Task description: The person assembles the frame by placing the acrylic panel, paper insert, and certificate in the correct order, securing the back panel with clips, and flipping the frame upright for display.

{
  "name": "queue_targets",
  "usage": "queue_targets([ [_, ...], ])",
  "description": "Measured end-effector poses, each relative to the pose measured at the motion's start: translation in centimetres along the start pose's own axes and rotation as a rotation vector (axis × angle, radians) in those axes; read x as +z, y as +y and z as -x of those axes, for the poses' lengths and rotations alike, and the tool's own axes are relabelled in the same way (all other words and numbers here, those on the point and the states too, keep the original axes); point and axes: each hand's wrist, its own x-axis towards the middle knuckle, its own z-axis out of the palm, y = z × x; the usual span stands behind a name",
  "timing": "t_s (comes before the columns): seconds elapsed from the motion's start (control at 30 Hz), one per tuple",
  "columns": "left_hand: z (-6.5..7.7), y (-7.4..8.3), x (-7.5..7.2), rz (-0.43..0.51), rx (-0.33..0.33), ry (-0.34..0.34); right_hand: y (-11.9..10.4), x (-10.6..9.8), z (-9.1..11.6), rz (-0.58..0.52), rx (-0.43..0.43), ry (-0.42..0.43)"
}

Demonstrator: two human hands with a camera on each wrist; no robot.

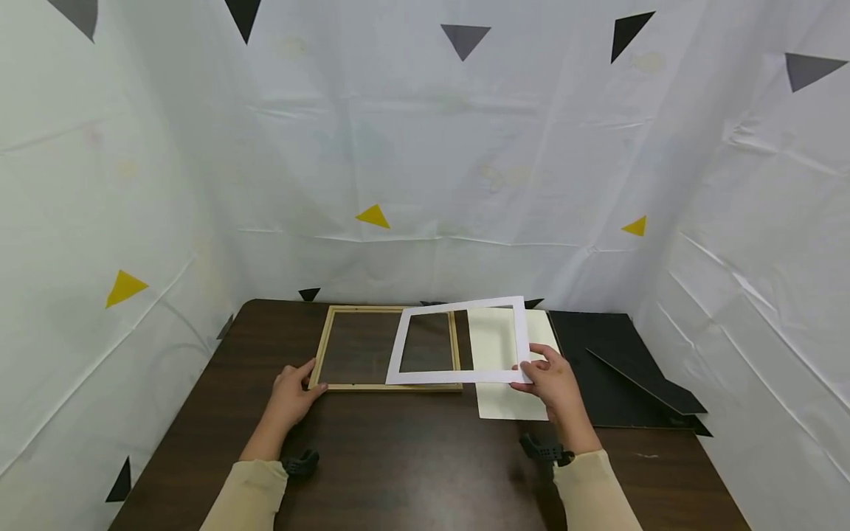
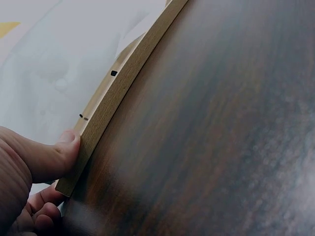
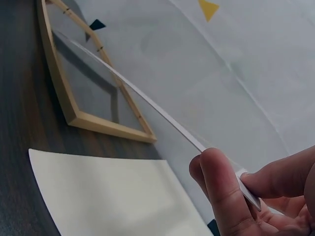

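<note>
A light wooden picture frame (image 1: 358, 387) lies on the table, a clear, reflecting pane inside it. At its near left corner, my left hand (image 1: 292, 394) grips it; the left wrist view has the thumb on the frame's (image 2: 110, 98) edge and the fingers curled below. My right hand (image 1: 551, 380) pinches a white picture mat (image 1: 465, 304) by its near right corner. The mat is raised and tilted above the frame's right part and the cream sheet (image 1: 494, 402). Edge-on in the right wrist view, the thin mat (image 3: 157, 112) sits between thumb and fingers.
Right of the cream sheet lies a black board (image 1: 587, 332), with a smaller black piece (image 1: 651, 383) tilted on top. White cloth (image 1: 425, 162) with coloured triangles hangs behind and at both sides of the dark wooden table (image 1: 398, 472).
</note>
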Motion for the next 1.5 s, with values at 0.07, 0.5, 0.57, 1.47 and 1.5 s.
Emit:
queue_targets([
  [0.07,0.0,0.0,0.0,-0.004,0.003,0.003,0.0,-0.1,0.1,0.007,0.004,0.005],
  [0.5,0.1,0.4,-0.3,0.014,0.023,0.024,1.9,0.8,-0.8,-0.051,0.012,0.081],
  [0.57,0.0,0.3,-0.2,0.015,0.021,0.024,2.3,1.2,-1.0,-0.059,0.010,0.086],
  [1.47,-0.2,0.0,-0.1,0.025,0.026,0.027,4.1,7.2,-1.3,-0.067,-0.069,0.004],
  [1.5,-0.2,0.0,-0.1,0.025,0.024,0.027,4.0,7.3,-1.2,-0.065,-0.070,0.001],
])
